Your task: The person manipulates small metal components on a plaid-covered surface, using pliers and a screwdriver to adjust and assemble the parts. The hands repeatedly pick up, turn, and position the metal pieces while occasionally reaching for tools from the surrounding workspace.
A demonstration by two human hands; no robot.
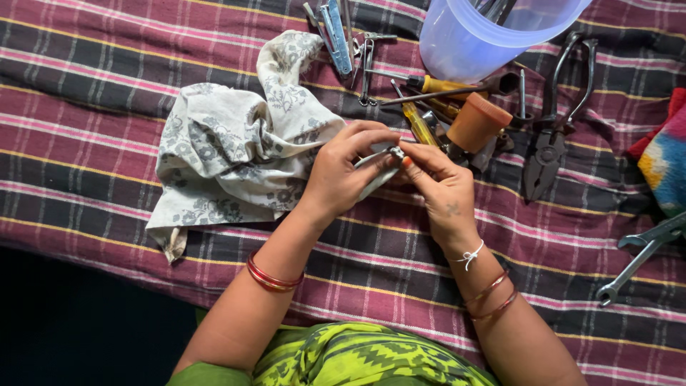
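My left hand (341, 171) and my right hand (437, 184) meet over the striped cloth, both pinching a small shiny metal tool (377, 169) between the fingertips. The tool is mostly hidden by my fingers; only a short silver part shows. A crumpled white floral rag (229, 143) lies just left of my left hand, touching it.
A maroon striped cloth (93, 107) covers the surface. Behind my hands lie yellow-handled screwdrivers (421, 121), an orange cap (477, 121), dark pliers (550, 136), a translucent plastic jug (471, 36) and a folding metal tool (336, 28). A wrench (639, 257) lies at the right.
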